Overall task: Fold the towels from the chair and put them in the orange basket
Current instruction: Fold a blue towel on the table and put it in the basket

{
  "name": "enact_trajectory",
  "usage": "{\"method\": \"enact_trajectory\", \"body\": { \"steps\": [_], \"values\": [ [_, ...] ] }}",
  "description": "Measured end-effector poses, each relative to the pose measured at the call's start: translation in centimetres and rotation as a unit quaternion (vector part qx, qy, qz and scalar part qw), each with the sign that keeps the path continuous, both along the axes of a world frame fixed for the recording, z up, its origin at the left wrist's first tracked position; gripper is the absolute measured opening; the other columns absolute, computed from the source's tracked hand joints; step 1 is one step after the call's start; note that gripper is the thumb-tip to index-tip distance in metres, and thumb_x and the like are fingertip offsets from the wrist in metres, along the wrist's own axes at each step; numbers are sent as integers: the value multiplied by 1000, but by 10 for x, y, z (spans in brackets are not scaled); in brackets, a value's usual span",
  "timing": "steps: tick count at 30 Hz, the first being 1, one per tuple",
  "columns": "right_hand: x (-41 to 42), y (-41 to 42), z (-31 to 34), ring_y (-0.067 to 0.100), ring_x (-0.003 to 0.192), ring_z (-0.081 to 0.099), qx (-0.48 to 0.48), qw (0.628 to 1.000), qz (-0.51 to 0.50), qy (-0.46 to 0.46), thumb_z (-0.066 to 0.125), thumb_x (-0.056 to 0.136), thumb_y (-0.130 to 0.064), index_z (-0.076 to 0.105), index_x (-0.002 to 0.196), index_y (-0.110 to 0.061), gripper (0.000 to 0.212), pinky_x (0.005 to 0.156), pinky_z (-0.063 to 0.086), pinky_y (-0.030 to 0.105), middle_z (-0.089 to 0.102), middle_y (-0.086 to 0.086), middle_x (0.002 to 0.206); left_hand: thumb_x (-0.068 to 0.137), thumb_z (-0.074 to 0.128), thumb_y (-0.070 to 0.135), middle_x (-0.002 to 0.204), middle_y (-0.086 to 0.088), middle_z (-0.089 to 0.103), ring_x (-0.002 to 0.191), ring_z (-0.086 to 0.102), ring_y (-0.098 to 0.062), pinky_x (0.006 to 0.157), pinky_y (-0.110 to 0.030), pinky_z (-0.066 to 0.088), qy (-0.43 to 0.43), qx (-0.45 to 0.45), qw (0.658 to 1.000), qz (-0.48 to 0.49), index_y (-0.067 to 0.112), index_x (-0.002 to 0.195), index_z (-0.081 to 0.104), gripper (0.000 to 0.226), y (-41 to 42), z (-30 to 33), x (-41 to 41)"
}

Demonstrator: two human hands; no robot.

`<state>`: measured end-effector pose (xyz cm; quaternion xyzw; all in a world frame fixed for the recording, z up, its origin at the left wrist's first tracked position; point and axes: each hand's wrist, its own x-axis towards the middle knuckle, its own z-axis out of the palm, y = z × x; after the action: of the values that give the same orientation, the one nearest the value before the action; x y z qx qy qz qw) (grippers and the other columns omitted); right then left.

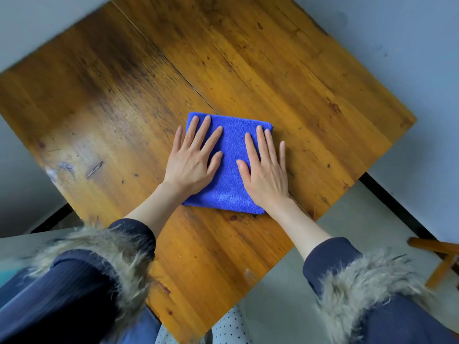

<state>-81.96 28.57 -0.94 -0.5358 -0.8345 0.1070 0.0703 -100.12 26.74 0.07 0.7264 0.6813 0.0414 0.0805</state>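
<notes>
- Head view: a blue towel (229, 170), folded to a small square, lies flat near the middle of the wooden counter (99, 95).
- The left hand (192, 162) lies palm down on the towel's left half, fingers straight and spread; its grip holds nothing and only presses the cloth (the little finger reaches past the edge onto the wood).
- The right hand (267, 172) does the same on the right half, fingers straight and flat, nothing pinched.
- Step in hand, as I judge it: smoothing and flattening the finished fold, so the folding of this towel looks done or nearly so.
- The next move likely calls for sliding fingers under the square and lifting it whole, so the layers do not slip apart, then carrying it to the orange basket.
- The basket is not in view, so its direction cannot be told; a piece of wooden furniture (444, 259) shows at the right edge (perhaps the chair), with no towels visible on it.
- No brand, label or writing can be read anywhere.
</notes>
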Motion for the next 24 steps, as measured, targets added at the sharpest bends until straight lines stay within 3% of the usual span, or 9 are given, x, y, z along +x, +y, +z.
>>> {"method": "enact_trajectory", "body": {
  "steps": [7, 12, 14, 16, 18, 20, 24],
  "values": [
    [5, -35, 14, 30, 142, 18, 18, 999, 31, 17, 30, 96, -37, 32, 144, -12, 54, 113, 11, 53, 24, 14, 152, 96, 28, 35, 154, -13, 20, 142, 13, -32, 113, -51, 11, -22, 41, 999, 18, 20, 143, 32, 50, -39, 6, 6],
    [13, -58, 8, 26, 143, 16, -46, 999, 19, -10, 25, 97, -40, 32, 144, -16, 53, 113, 13, 52, 23, 10, 153, 96, 24, 39, 154, -13, 18, 142, 14, -36, 111, -55, 18, 1, -18, 999, 27, 25, 145, 26, 52, -62, -1, 9],
    [12, -56, 12, 27, 142, 19, -49, 999, 7, 22, 27, 97, -38, 38, 141, -14, 52, 112, 13, 51, 27, 12, 152, 95, 23, 38, 155, -12, 16, 142, 12, -35, 112, -51, 15, -47, -26, 997, 49, 24, 145, 27, 53, -59, 5, 11],
    [11, -53, 19, 30, 136, 34, -40, 996, -27, 79, 33, 94, -33, 49, 132, -10, 47, 110, 24, 50, 40, 15, 144, 93, 27, 35, 153, -16, 21, 141, 17, -35, 113, -44, 17, -127, -5, 987, 94, 17, 143, 32, 53, -56, 12, 8],
    [11, -46, 26, 32, 116, 52, -17, 985, -98, 143, 40, 91, -27, 57, 121, -6, 40, 97, 42, 47, 54, 15, 127, 92, 34, 26, 145, -19, 34, 134, 32, -33, 110, -37, 25, -196, 39, 968, 152, 9, 139, 37, 50, -51, 20, 2],
    [11, -37, 35, 31, 105, 55, -46, 965, -190, 174, 47, 90, -22, 58, 117, -6, 33, 87, 46, 44, 58, 12, 115, 91, 39, 13, 131, -17, 46, 121, 43, -29, 104, -36, 34, -251, 42, 938, 235, 8, 136, 39, 45, -44, 26, -3],
    [9, -7, 40, 26, 111, 52, -286, 878, -338, 179, 54, 91, -32, 53, 121, -11, 37, 96, 41, 43, 56, 7, 120, 89, 37, 10, 105, -9, 61, 93, 55, -27, 86, -38, 45, -353, -50, 846, 395, 15, 122, 51, 36, -24, 36, -19]
  ]
}}
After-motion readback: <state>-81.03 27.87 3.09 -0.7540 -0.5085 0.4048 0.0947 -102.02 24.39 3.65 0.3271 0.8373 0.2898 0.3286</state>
